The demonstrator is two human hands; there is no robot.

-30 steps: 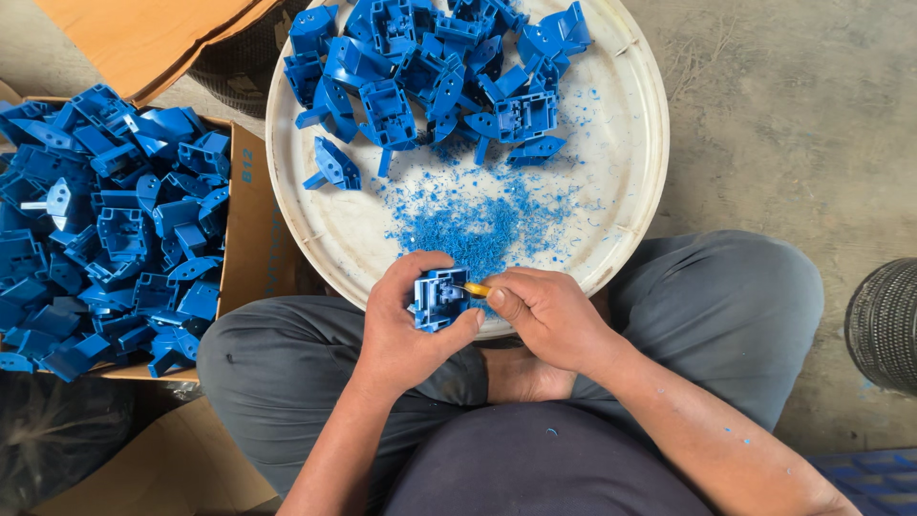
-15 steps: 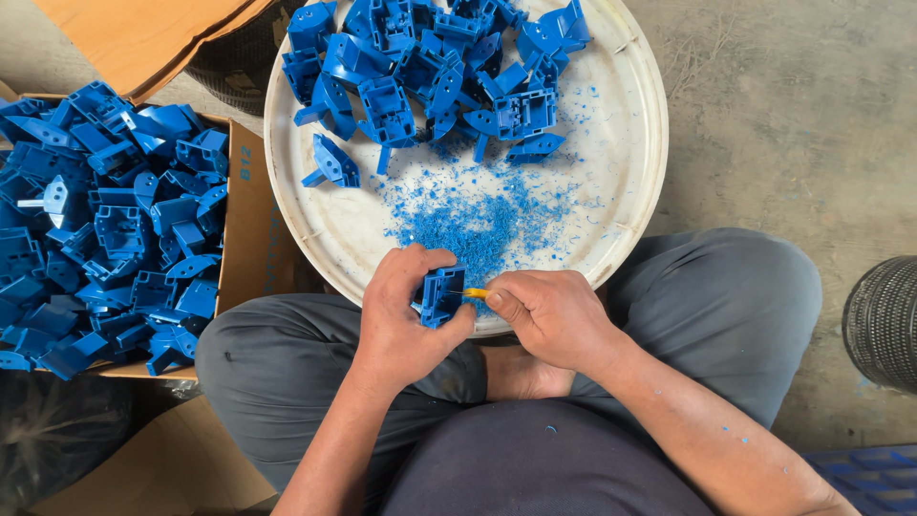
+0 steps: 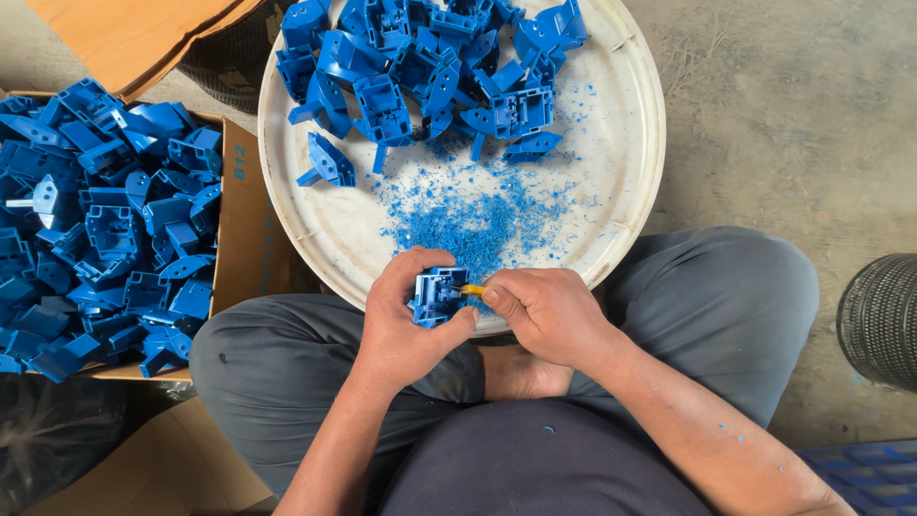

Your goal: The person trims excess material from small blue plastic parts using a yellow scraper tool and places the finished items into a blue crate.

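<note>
My left hand (image 3: 406,330) grips a small blue plastic part (image 3: 437,295) just over the near rim of a round white tray (image 3: 626,201). My right hand (image 3: 544,315) is closed around a small tool with a yellow tip (image 3: 472,290), and that tip touches the part's right side. Most of the tool is hidden in my fist. A pile of several like blue parts (image 3: 430,62) lies at the far side of the tray. Blue shavings (image 3: 473,215) are scattered across the tray's middle.
A cardboard box (image 3: 239,239) full of blue parts (image 3: 95,220) stands at my left. My crossed legs in grey trousers (image 3: 726,306) lie under the tray's near edge. A dark mesh basket (image 3: 879,320) stands at the right on the concrete floor, with loose cardboard (image 3: 124,38) at the far left.
The blue part has been turned slightly in my left hand. The yellow tip stays against its right side. Both hands remain over the tray's near rim.
</note>
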